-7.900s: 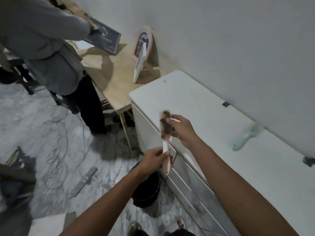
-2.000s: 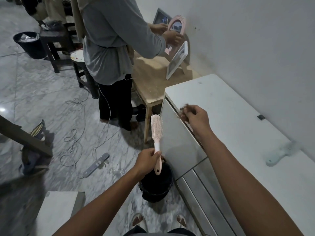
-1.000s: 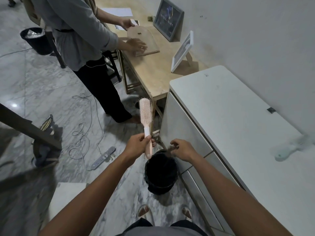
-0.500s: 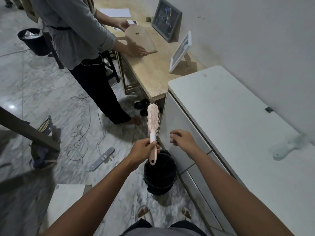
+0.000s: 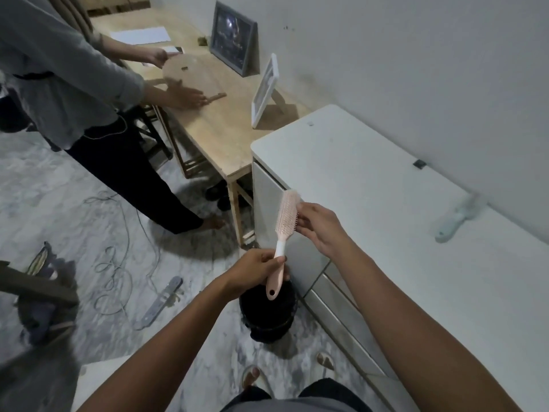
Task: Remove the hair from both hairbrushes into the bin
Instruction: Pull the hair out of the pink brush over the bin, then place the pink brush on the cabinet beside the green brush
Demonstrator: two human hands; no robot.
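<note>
My left hand (image 5: pixel 258 270) grips the handle of a pink hairbrush (image 5: pixel 284 224), held upright with its bristles facing right and no clump of hair showing on them. My right hand (image 5: pixel 322 227) is at the bristle side of the brush head, fingertips touching it. A black bin (image 5: pixel 269 315) stands on the floor directly below the brush, partly hidden by my left hand. A pale green hairbrush (image 5: pixel 459 220) lies blurred on the white cabinet top (image 5: pixel 371 203) near the wall, far right.
Another person (image 5: pixel 74 93) stands at the left, hands on a wooden board on the wooden table (image 5: pixel 219 129). Two picture frames stand on that table. Cables and a power strip (image 5: pixel 162 300) lie on the marble floor. My feet are beside the bin.
My right hand dropped a clump of hair at the bin, then rose back to the pink brush's bristles. The brush tilted slightly right and stays in my left hand.
</note>
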